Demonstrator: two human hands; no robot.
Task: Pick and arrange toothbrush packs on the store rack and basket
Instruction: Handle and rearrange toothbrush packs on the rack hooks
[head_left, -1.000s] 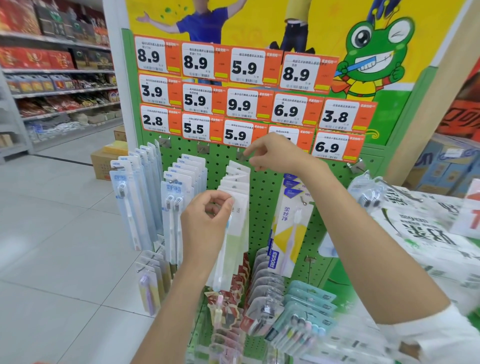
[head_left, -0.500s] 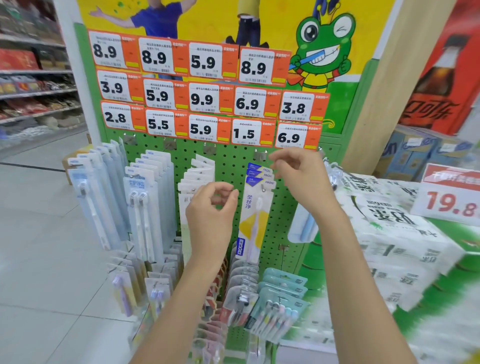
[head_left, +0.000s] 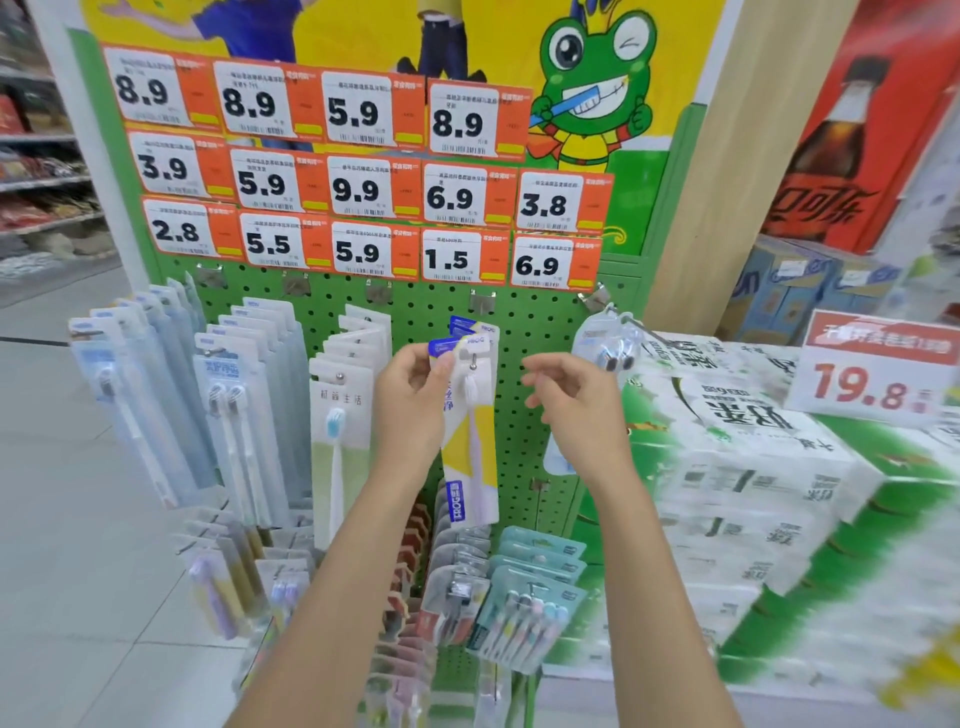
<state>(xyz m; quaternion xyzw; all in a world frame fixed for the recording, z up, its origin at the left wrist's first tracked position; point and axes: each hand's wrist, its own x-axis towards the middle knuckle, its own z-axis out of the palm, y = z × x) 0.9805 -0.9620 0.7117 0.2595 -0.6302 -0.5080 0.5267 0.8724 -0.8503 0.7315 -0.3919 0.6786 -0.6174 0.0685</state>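
Since half a second before, my left hand had shifted right, away from the white packs, and my right hand had dropped from beneath the price tags. My left thumb and fingers pinched the blue top corner of the front toothbrush pack, the yellow and white one. It hung upright against the green pegboard rack, with the hook showing through its top and more blue-topped packs behind it. My right hand hovered just beside that pack, apart from it, fingers loosely curled and holding nothing. A clear pack hung beyond my right hand at the rack's edge. Stacked tissue bundles sat to the right of the rack. Lower rows of packs hung below my wrists, blurred.
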